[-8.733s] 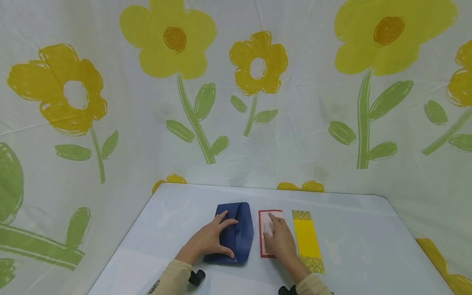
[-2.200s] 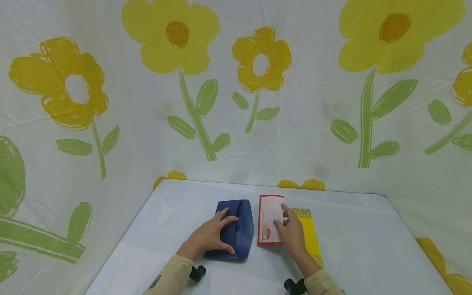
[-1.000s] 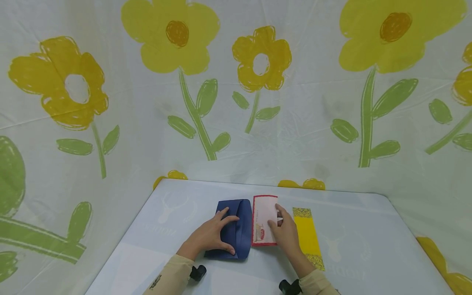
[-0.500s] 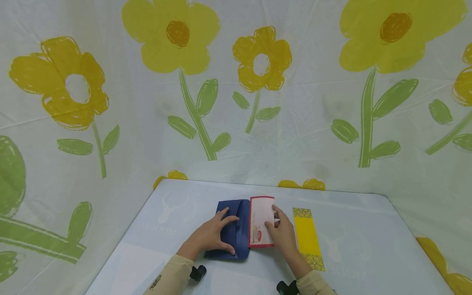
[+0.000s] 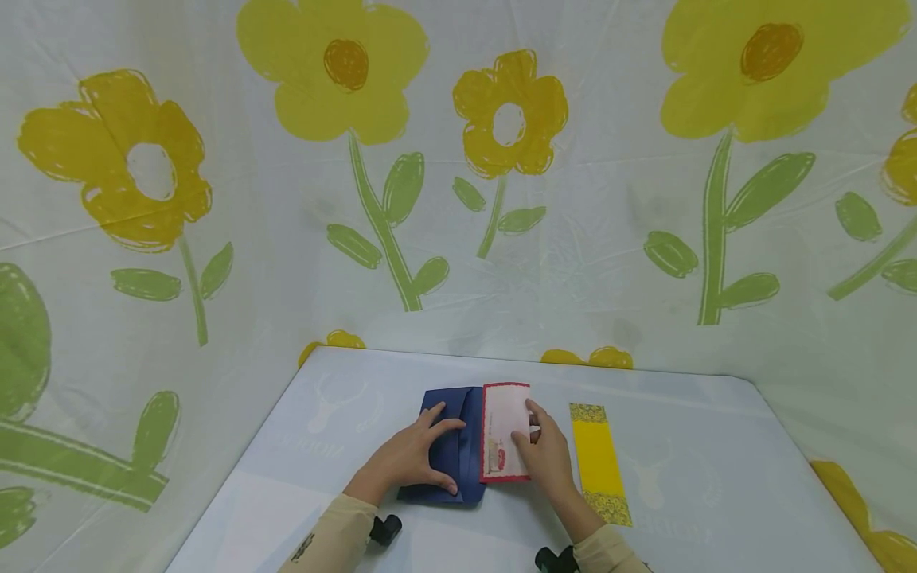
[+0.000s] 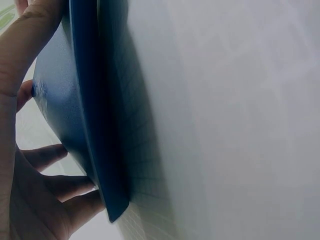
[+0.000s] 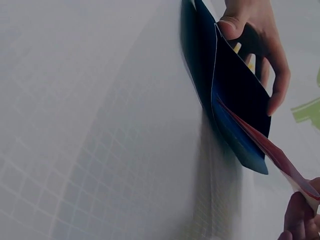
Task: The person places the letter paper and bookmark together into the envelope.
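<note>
My left hand (image 5: 407,460) grips a dark blue envelope (image 5: 443,452) with fingers and thumb spread across its face. Its flap lies unfolded to the right, and in the right wrist view the envelope (image 7: 242,80) bows so that its mouth gapes. Between thumb and fingers of my right hand (image 5: 550,455) is the right edge of a white card with a red border (image 5: 505,422). The card overlaps the flap in the head view. Seen from the right wrist, the folded card (image 7: 272,149) has its far end inside the envelope's mouth.
A yellow paper strip with patterned gold ends (image 5: 598,454) lies right of my right hand. All of this is on a white table (image 5: 702,469), with a flower-printed curtain (image 5: 587,263) behind and on both sides.
Earlier the card lay flat under my right hand; it was then picked up and moved left until it overlapped the envelope's flap. My left hand stayed on the envelope.
</note>
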The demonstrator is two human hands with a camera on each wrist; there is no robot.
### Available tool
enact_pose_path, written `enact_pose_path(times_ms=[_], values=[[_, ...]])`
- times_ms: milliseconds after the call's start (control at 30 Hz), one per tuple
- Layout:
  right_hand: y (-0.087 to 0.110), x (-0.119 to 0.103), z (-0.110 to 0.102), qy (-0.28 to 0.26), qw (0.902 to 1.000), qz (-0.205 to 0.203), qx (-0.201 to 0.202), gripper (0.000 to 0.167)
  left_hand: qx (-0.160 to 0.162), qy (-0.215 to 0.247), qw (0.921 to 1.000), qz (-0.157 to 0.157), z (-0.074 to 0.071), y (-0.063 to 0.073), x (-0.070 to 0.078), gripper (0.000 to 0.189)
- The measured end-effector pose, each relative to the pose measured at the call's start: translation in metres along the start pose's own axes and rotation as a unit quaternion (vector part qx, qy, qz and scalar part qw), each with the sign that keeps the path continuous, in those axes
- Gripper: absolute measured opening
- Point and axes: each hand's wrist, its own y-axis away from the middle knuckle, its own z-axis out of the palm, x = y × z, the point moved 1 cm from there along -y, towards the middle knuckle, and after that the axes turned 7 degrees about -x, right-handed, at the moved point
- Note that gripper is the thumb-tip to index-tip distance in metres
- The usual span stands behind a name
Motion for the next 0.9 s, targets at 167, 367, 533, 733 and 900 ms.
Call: enact_pose_path(times_ms=[167, 367, 533, 733, 900], values=[[-0.0002, -0.0011, 0.0009, 0.001, 1.0, -0.002, -0.003, 0.064, 0.001, -0.001, 1.0, 0.001, -0.0004, 0.0003, -0.0002, 0.1], [0.0002, -0.0018, 0.0022, 0.0, 1.0, -0.002, -0.01, 0.064, -0.001, 0.001, 1.0, 0.002, -0.001, 0.0004, 0.0002, 0.1], [0.001, -0.0011, 0.0038, -0.004, 0.9999, 0.001, -0.014, 0.065, -0.002, 0.004, 1.0, 0.0, -0.002, 0.0006, 0.001, 0.1], [0.0017, -0.0008, 0.007, 0.0, 0.9999, -0.003, -0.012, 0.065, -0.004, 0.003, 1.0, -0.001, -0.0015, -0.0001, 0.0009, 0.1], [0.0025, -0.0008, 0.0096, 0.005, 0.9999, -0.006, -0.012, 0.065, -0.002, -0.001, 1.0, 0.0, -0.0012, -0.0002, 0.0009, 0.102]])
